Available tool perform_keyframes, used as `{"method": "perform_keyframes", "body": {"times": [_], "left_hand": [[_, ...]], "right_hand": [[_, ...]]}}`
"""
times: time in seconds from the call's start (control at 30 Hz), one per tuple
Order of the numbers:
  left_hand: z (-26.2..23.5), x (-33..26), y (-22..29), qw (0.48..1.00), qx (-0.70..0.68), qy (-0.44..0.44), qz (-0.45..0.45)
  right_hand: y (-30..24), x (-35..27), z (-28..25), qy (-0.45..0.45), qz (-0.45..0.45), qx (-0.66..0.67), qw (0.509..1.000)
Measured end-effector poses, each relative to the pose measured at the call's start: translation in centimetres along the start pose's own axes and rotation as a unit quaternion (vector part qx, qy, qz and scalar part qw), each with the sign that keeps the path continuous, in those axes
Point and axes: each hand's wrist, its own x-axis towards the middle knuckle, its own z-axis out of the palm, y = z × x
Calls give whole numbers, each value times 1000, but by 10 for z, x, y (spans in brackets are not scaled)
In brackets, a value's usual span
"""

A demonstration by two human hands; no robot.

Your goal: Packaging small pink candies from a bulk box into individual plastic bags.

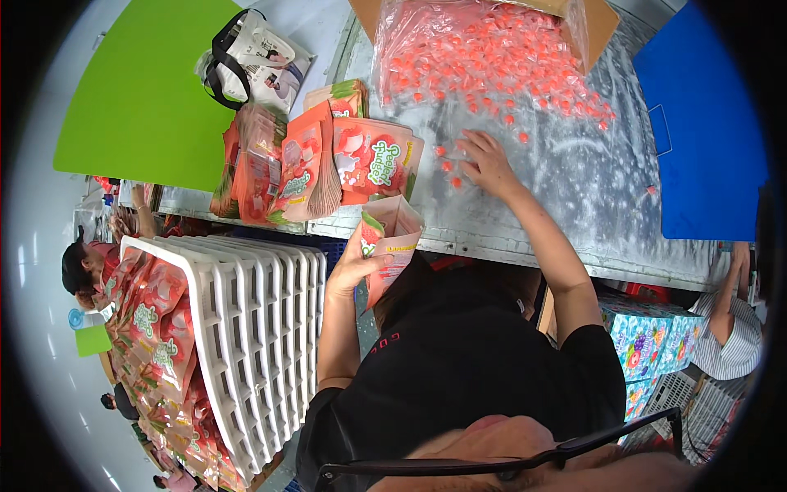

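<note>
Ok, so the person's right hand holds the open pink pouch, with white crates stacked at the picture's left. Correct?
Not quite: the head view shows the left hand holding the open pink pouch; the right hand is beside loose red candies. White crates are stacked at left, as said.
</note>
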Motion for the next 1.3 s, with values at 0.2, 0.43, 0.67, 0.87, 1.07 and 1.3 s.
{"method": "perform_keyframes", "body": {"times": [0.2,0.43,0.67,0.87,1.07,1.3], "left_hand": [[10,1,10,999,42,15,5],[26,27,24,945,294,5,145],[43,42,27,867,455,62,193],[45,61,7,839,497,75,210],[48,61,7,835,510,83,190],[69,64,5,867,459,68,179]], "right_hand": [[-50,4,-2,17,-7,-108,994],[-48,-2,16,72,-103,-68,990],[-62,0,-14,86,31,157,983],[-69,6,-39,75,5,179,981],[-98,7,-71,-13,92,313,945],[-141,4,-63,20,-39,270,962]]}}
